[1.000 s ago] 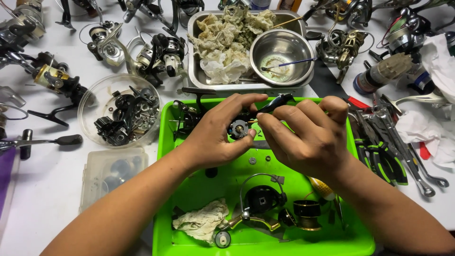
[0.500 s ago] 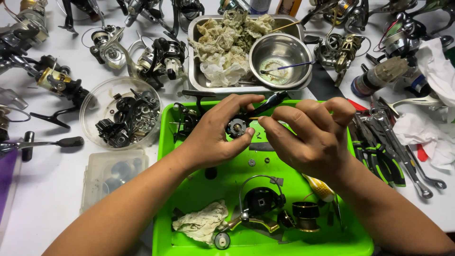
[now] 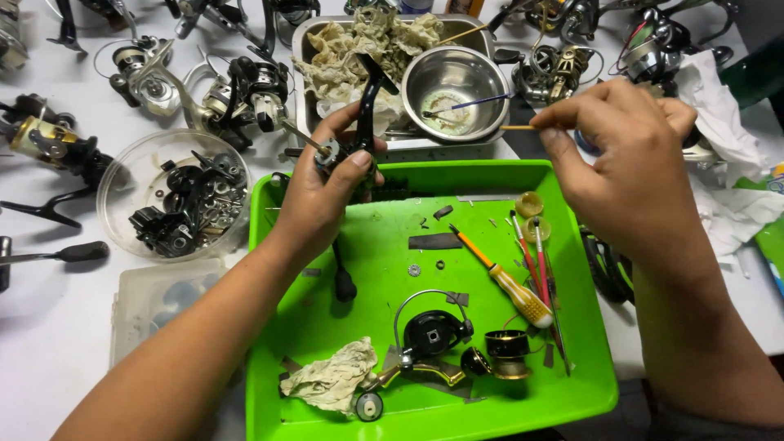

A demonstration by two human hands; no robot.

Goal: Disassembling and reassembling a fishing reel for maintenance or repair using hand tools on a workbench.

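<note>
Reel body [image 3: 347,135], a dark fishing-reel part with a black arm that stands up from it, is in our left hand [image 3: 322,192], above the far left corner of the green tray [image 3: 359,269]. Our left fingers are closed around it, with the thumb pressed on its near side. Our right hand [image 3: 629,155] is raised at the far right of the tray, and its fingers pinch a thin wooden stick [image 3: 518,127], which points left toward the steel bowl [image 3: 455,82].

We work over a white worktop [image 3: 49,327], and it is very crowded. Inside the tray lie a partly dismantled reel [image 3: 429,335], a crumpled rag [image 3: 331,380], a screwdriver with a yellow handle [image 3: 502,279] and several small loose parts. Just beyond the tray stands a metal pan [image 3: 306,37] with dirty rags, and the steel bowl sits in it with a small brush. To the left, a clear round bowl [image 3: 175,196] holds black parts, and a clear plastic box [image 3: 155,302] lies near it. More reels [image 3: 237,90] lie along the far edge, and white cloths [image 3: 727,131] are at the right. Of the room, only this worktop shows.
</note>
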